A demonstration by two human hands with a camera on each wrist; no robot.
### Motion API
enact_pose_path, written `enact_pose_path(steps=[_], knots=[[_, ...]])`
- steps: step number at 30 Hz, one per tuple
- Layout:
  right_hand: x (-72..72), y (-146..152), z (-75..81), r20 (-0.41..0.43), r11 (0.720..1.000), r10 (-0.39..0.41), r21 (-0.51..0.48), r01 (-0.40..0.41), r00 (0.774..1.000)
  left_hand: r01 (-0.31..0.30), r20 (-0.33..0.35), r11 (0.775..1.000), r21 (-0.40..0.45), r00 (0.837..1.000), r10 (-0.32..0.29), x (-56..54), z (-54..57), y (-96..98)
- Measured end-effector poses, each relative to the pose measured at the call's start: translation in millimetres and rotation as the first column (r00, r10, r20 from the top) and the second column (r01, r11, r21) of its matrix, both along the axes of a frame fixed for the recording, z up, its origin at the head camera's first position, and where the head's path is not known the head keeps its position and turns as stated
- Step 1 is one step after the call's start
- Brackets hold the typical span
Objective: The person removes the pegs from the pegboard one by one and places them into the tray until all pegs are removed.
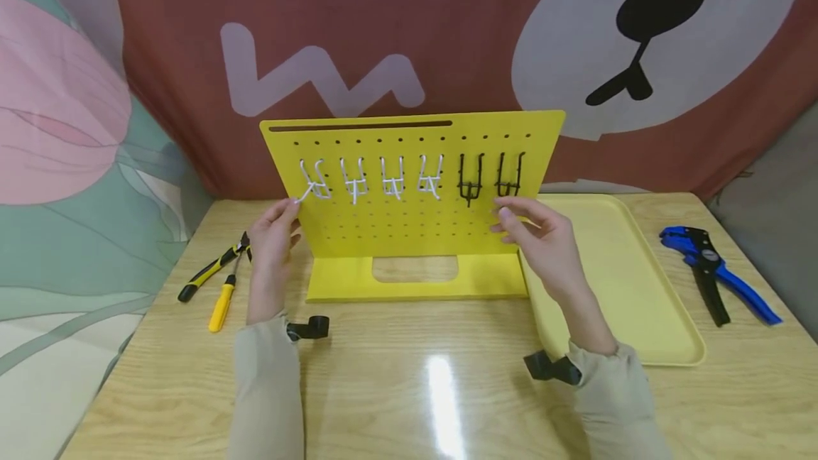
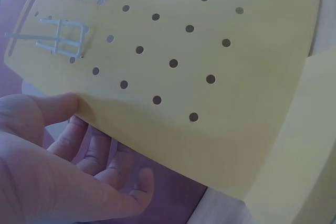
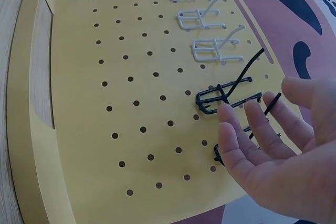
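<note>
A yellow pegboard [image 1: 409,247] stands upright on its flat base. Several white wire hooks [image 1: 393,189] hang in a row on its left and middle. Two black wire hooks follow on the right, an inner one [image 1: 470,190] and an outer one [image 3: 217,153]. My left hand [image 1: 271,236] grips the board's left edge, thumb on the front and fingers curling behind, as the left wrist view shows. Over the outer black hook is my right hand [image 1: 546,243], with loosely bent fingers and the thumb apart; the fingers partly hide that hook in the right wrist view.
To the right of the board lies a pale yellow tray [image 1: 629,304], partly behind the right hand. Blue and black wire strippers [image 1: 709,258] rest farther right. Left of the board are yellow-black pliers [image 1: 211,275] and a yellow-handled screwdriver [image 1: 221,306]. A printed cloth [image 1: 473,41] hangs behind the table.
</note>
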State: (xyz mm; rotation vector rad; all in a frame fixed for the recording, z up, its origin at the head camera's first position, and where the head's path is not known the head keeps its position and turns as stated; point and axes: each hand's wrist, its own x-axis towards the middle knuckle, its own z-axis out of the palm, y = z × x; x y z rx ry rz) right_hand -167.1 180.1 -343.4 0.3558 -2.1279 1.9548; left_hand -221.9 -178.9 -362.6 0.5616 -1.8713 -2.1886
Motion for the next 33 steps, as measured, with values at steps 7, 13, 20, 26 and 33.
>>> enact_pose_path(steps=[7, 13, 20, 26, 33], knots=[[-1.6, 0, 1.2, 0.016, 0.996, -0.084, 0.011, 0.084, 0.996, 0.000, -0.001, 1.000, 0.011, 1.000, 0.000, -0.3, 0.5, -1.4], [-1.4, 3, 1.2, 0.005, 0.997, -0.076, 0.034, 0.076, 0.997, -0.003, -0.017, 1.000, 0.004, 1.000, 0.003, -0.4, -0.3, -1.2], [-0.3, 4, 0.4, -0.009, 0.995, -0.067, 0.079, 0.068, 0.998, -0.017, -0.017, 1.000, 0.007, 1.000, 0.017, -0.1, -0.5, -0.9], [2.6, 4, 4.3, -0.083, 0.996, -0.082, 0.018, 0.084, 0.993, -0.007, -0.007, 1.000, 0.003, 1.000, 0.007, -1.7, -0.3, -0.4], [9.1, 3, 14.1, -0.156, 0.990, -0.058, -0.138, 0.036, 0.986, 0.000, 0.001, 1.000, -0.003, 1.000, 0.000, 0.3, 0.2, -1.4]])
